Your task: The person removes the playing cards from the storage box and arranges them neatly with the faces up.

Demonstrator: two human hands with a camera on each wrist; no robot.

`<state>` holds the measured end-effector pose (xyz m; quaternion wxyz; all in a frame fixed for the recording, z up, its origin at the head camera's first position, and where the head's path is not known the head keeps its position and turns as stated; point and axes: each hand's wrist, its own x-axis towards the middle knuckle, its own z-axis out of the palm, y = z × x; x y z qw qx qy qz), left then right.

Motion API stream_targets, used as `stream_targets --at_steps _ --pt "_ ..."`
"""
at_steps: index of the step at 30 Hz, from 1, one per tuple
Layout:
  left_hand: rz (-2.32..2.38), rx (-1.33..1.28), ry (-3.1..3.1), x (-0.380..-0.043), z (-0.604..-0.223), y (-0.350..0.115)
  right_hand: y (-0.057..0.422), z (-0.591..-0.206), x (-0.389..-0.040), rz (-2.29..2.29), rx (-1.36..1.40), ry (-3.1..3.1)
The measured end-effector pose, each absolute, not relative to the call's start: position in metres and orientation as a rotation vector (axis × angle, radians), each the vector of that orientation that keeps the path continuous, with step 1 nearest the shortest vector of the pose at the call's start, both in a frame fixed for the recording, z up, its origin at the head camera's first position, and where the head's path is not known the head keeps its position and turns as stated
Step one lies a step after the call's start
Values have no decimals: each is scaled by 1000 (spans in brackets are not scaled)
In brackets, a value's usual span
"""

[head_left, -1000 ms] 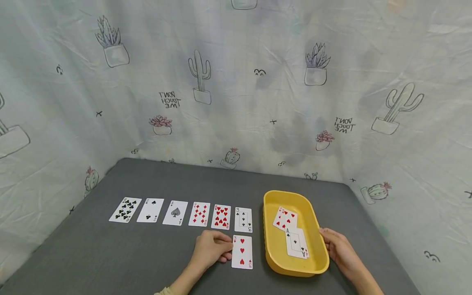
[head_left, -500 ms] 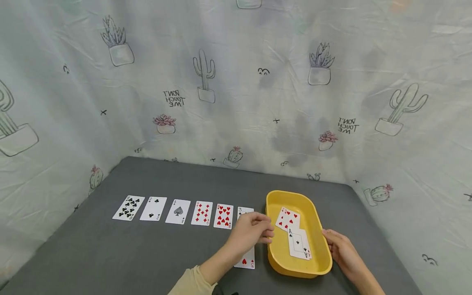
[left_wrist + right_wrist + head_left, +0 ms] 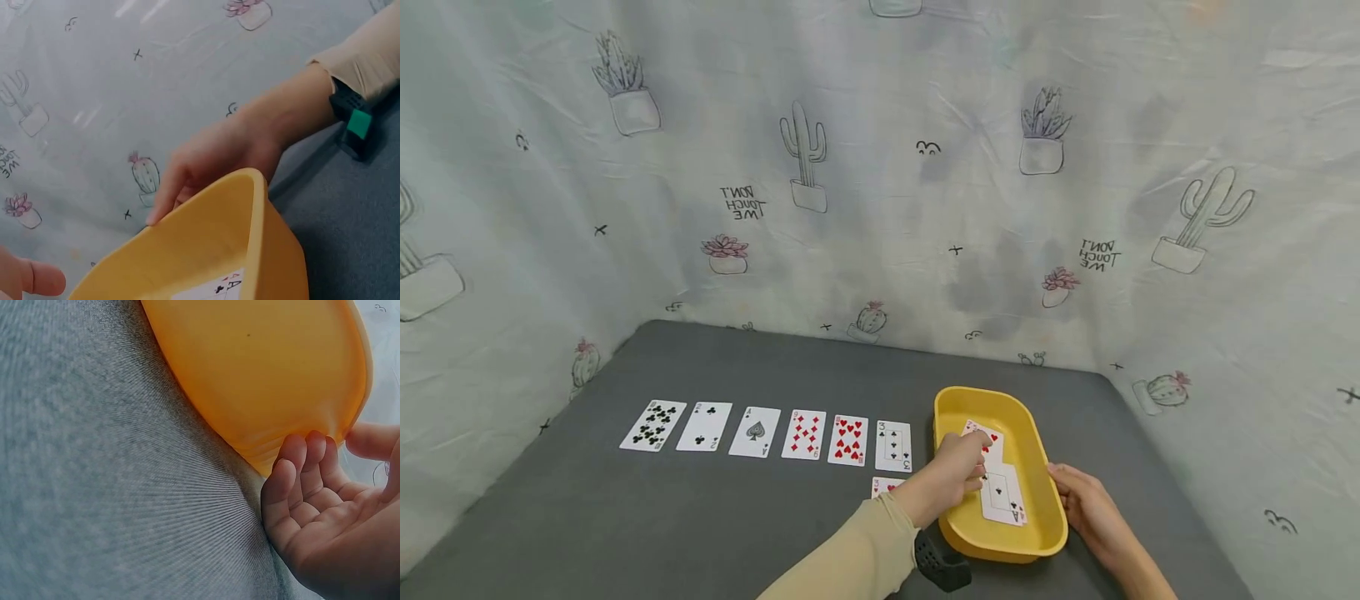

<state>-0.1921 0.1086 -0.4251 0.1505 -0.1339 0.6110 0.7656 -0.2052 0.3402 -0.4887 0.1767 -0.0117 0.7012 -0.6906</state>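
My left hand (image 3: 951, 473) reaches over the near-left rim into the yellow tray (image 3: 1043, 500). Its index finger lies over a red hearts card (image 3: 996, 450) and hides part of it; whether it touches the card is hard to tell. In the left wrist view only the thumb side of this hand (image 3: 31, 275) shows. An ace of clubs (image 3: 1000, 496) lies face up in the tray, overlapping another card. My right hand (image 3: 1090, 504) holds the tray's right side, thumb at the rim; in the right wrist view the fingers (image 3: 295, 450) curl against the outer wall.
Left of the tray runs a row of face-up cards, from a ten of clubs (image 3: 652, 426) to a black three (image 3: 892, 446). Below the row, a three of hearts (image 3: 886, 486) is mostly covered by my left forearm. A patterned curtain (image 3: 880, 208) surrounds the grey table (image 3: 737, 517).
My left hand has left the three of hearts on the table and moved right, over the rim into the tray. The right hand keeps its hold on the tray.
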Motion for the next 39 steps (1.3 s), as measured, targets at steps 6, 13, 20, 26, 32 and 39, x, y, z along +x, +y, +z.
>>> stream_targets --at_steps 6,13,20,26,32,39 --pt "2104 -430 1852 -199 -431 108 334 -488 -207 -1963 -62 1990" --pt "2076 -420 1817 -199 -432 108 332 -487 -206 -1996 -84 1936" --pt "2127 -396 1735 -199 -441 115 331 -486 -203 -2007 -83 1963" --pt "2147 -386 1705 -202 -448 119 333 -485 -202 -1996 -90 1976" --pt "2120 -362 1712 -199 -448 119 335 -486 -202 -1995 -105 1955" --pt "1874 -237 1974 -189 -444 122 338 -486 -200 -1997 -129 1934"
